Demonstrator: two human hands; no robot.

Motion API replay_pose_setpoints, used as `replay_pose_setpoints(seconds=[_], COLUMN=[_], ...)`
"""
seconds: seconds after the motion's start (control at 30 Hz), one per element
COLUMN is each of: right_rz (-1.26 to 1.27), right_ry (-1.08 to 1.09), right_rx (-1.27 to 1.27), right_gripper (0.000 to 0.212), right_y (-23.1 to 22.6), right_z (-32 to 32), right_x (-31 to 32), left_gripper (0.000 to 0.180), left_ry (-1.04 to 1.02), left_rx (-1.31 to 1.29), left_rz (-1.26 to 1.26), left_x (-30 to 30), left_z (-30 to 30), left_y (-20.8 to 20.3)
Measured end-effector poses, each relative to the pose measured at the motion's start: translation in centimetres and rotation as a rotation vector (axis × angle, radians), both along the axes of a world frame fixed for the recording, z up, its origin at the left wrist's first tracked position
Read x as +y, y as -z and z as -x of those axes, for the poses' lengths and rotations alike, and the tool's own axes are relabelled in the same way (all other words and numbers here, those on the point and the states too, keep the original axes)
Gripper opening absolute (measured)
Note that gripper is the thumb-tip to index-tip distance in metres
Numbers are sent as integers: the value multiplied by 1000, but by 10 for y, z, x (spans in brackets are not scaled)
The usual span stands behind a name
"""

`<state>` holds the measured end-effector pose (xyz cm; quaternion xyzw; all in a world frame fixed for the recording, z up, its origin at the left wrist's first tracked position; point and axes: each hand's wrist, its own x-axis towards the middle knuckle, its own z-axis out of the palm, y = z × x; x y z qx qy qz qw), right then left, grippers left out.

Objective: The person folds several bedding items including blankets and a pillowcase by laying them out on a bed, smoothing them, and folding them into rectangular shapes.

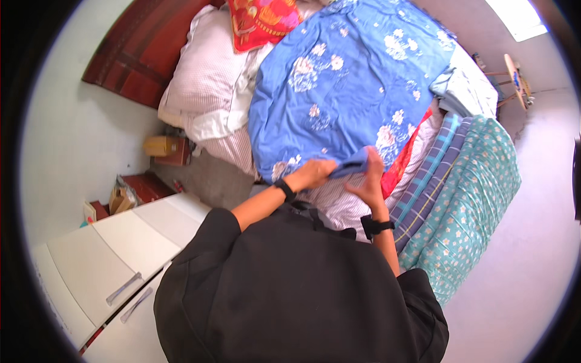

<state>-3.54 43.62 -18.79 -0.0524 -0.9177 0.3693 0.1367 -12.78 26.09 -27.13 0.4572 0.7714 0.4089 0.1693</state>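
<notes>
A blue quilt cover (357,91) with white and pink flowers lies spread and wrinkled over the bed. My left hand (311,174) is closed on its near edge, the fingers wrapped round the cloth. Just to the right, my right hand (370,178) is raised at the same edge, its thumb spread away from the fingers, which touch a lifted fold. Between the two hands that fold stands up and shows its darker inside. Each wrist has a black band. Below the edge, a striped pinkish sheet (339,202) shows, and red cloth (399,172) peeks out at the right.
Folded plaid bedding (423,187) and a teal flowered quilt (478,193) lie along the bed's right side. Pillows (203,78), a red cushion (263,21) and a dark wooden headboard (142,54) are at the upper left. A white cabinet (115,248) stands at the lower left.
</notes>
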Motion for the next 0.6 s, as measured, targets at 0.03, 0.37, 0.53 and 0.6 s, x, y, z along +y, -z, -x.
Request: replay_pose_setpoints(seconds=[0.03, 0.37, 0.53, 0.6], right_rz=[-255, -1, 109, 130], right_ry=[-146, -353, -309, -237], right_rx=[-134, -280, -275, -220], right_gripper=[85, 19, 19, 22], right_y=[-10, -3, -24, -36], right_z=[-1, -1, 5, 3], right_x=[3, 16, 23, 28], left_gripper=[14, 27, 32, 35], left_ry=[51, 135, -260, -404], left_rx=[24, 69, 121, 284], left_rz=[3, -39, -94, -194], left_x=[2, 6, -7, -14], left_z=[-5, -15, -20, -24], left_y=[6, -5, 27, 66])
